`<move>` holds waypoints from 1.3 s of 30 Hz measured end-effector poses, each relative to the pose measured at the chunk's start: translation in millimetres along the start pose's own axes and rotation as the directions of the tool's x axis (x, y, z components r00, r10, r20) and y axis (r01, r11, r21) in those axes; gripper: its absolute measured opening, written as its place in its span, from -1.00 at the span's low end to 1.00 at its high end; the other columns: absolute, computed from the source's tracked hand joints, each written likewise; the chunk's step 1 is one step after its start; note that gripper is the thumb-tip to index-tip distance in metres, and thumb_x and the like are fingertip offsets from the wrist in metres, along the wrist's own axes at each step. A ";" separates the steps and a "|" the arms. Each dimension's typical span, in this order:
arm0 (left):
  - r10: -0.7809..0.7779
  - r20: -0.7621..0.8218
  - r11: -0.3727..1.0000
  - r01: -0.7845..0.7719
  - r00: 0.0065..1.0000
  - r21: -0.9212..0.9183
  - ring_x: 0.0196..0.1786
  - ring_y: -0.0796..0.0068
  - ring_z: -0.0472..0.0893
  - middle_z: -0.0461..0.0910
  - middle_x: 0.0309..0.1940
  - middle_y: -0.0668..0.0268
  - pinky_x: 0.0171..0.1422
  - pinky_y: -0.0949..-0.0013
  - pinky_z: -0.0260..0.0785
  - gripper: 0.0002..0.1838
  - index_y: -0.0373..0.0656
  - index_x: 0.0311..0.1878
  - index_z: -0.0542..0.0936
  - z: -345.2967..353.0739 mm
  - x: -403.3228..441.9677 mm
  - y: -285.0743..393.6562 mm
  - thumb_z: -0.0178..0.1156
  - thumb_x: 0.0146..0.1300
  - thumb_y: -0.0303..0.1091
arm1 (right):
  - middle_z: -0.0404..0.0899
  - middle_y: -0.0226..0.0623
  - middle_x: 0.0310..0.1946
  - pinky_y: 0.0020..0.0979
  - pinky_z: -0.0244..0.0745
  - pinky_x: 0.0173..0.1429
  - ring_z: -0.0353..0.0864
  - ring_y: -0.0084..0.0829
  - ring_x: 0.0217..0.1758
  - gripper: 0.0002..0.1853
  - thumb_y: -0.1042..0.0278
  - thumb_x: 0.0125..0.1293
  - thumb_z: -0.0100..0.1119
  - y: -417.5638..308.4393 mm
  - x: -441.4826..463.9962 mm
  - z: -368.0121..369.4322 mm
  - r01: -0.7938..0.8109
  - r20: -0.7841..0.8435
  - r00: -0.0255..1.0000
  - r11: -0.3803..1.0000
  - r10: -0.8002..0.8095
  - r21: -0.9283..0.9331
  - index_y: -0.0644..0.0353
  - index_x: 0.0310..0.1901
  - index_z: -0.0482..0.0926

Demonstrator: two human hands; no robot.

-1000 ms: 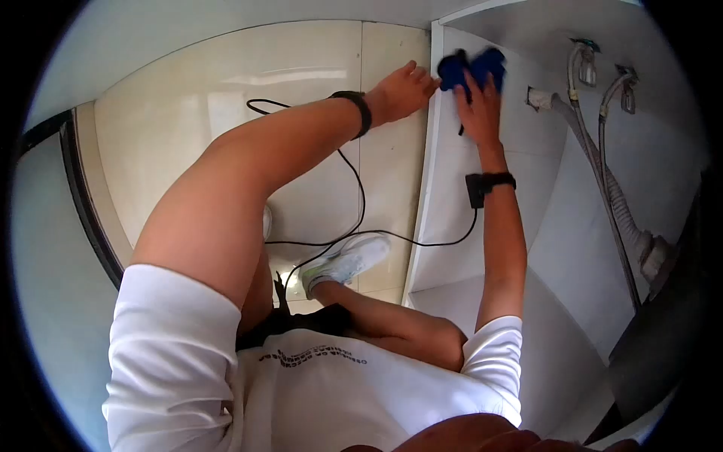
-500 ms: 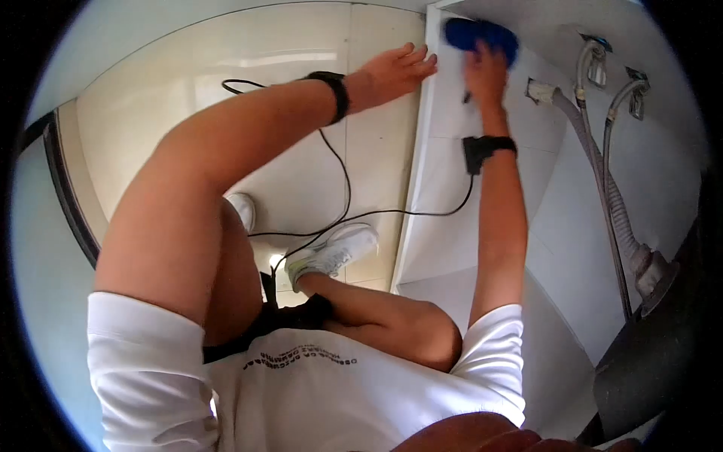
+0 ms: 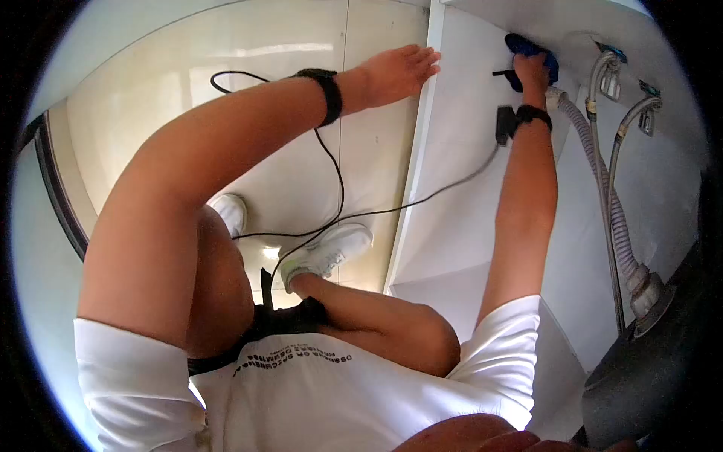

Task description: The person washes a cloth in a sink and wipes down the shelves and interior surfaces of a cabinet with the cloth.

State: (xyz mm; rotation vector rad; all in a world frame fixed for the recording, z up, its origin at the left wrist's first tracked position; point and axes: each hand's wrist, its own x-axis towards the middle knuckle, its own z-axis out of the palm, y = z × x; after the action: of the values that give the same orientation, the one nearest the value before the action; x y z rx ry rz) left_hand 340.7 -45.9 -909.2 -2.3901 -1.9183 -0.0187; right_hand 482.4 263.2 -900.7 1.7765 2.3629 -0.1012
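My right hand (image 3: 532,72) is inside the white cabinet, its fingers closed on a dark blue soft item (image 3: 520,45) that looks like a cloth and lies against the cabinet's wall. A thin black piece sticks out to the left of the item. The fingertips are partly hidden behind the hand. My left hand (image 3: 398,74) reaches to the cabinet's white front edge (image 3: 422,120), fingers stretched out and nothing in them. Both wrists wear black bands; a small black box (image 3: 505,126) with a cable hangs beside the right one.
Two metal-braided hoses (image 3: 596,143) and a grey ribbed drain pipe (image 3: 619,218) run down the cabinet's right side. A black cable (image 3: 341,188) crosses the tiled floor (image 3: 263,158) near my white shoes (image 3: 339,248). A dark object (image 3: 640,377) stands at lower right.
My right hand has moved to the right and deeper into the cabinet with the blue item, toward the pipes. The left hand stays near the front edge, and the view has shifted slightly.
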 end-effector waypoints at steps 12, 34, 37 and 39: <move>0.027 0.032 0.988 -0.022 0.999 -0.154 0.41 0.16 0.16 0.14 0.38 0.06 0.49 0.17 -0.02 -0.44 -0.27 0.35 0.19 0.7 4.9 -3.5 -0.02 0.32 -0.31 | 0.39 0.11 -0.02 -0.04 0.32 0.18 0.38 0.13 0.10 -0.60 0.43 0.07 0.17 97.6 -200.4 18.4 0.452 -0.159 0.886 0.888 -0.435 0.089 0.19 -0.01 0.41; 0.149 0.020 0.984 -0.146 0.989 -0.107 0.23 0.22 0.37 0.43 0.08 0.07 0.34 0.21 0.13 -0.68 -0.32 -0.02 0.47 -21.5 -10.7 -18.8 0.02 0.24 -0.31 | 0.44 -0.38 -0.37 -0.48 0.31 -0.05 0.40 -0.45 -0.25 -0.68 0.68 -0.03 -0.16 220.7 -56.6 20.5 0.120 -0.047 0.993 0.834 -0.112 0.538 0.22 -0.23 0.50; 0.152 0.030 0.982 -0.147 0.988 -0.116 0.15 0.24 0.45 0.51 -0.03 0.12 0.27 0.20 0.21 -0.74 -0.28 -0.15 0.54 -23.4 -8.7 -23.2 0.06 0.22 -0.30 | 0.44 -0.35 -0.46 -0.49 0.33 -0.24 0.37 -0.43 -0.44 -0.68 0.78 -0.25 -0.16 204.7 -124.6 29.6 0.246 -0.072 0.959 0.685 -0.272 0.685 0.19 -0.46 0.47; 0.156 -0.005 0.973 -0.154 0.988 -0.173 0.10 0.25 0.50 0.57 -0.10 0.16 0.22 0.20 0.26 -0.77 -0.25 -0.23 0.60 -16.4 4.6 -17.6 0.08 0.20 -0.29 | 0.47 -0.35 -0.45 -0.48 0.34 -0.10 0.42 -0.44 -0.34 -0.66 0.78 -0.30 -0.18 151.4 -176.2 22.7 0.332 -0.068 0.928 0.729 -0.367 0.599 0.20 -0.45 0.47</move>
State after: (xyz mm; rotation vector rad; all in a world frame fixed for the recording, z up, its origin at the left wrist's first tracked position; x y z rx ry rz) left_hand 325.2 -38.7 -891.6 -2.6492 -1.7959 -0.1733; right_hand 677.0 135.7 -881.7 1.4470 2.7935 -1.0574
